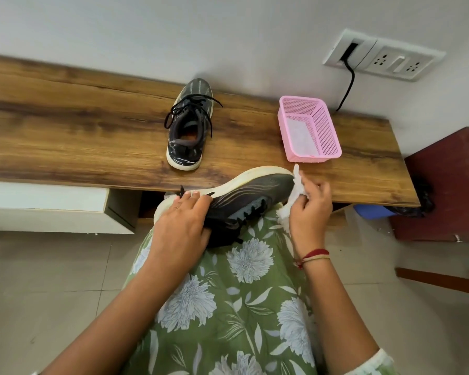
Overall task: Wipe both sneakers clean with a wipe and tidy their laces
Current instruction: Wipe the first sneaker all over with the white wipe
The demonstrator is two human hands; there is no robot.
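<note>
Left hand (183, 223) first: fingers curled over the heel end of the held sneaker (255, 193), thumb tucked under, a firm grip. Right hand (309, 209) pinches a crumpled white wipe (295, 190) between thumb and fingertips and presses it to the toe. So this shoe sits between both hands, above a lap in green floral fabric (228, 293), just this side of the pink basket (326, 131) and below it in view.

The shoe lies tipped on its side, sole turned toward the tabletop (79, 125), toe pointing to the basket's near corner. The sole is thick, smooth and off-white, curving up at the toe. The upper is dark grey with pale wavy lines across it. Its black laces (248, 212) hang slack, and one end pokes out by the left fingertips.

The wipe looks soft and thin, bunched into folds, with a tail trailing down past the right palm.

Left of the basket, well apart from it, the second sneaker (188, 125) stands upright on the tabletop, heel toward the person. It has the same grey streaked upper and pale rim, and its loose cords (190, 104) spill over both sides.

The basket is a rectangular plastic tray with perforated mesh walls, and something white and flat (299, 136) lies on its floor. The tabletop is long, with glossy brown wood grain. Red and yellow threads (313, 257) circle the right wrist.
</note>
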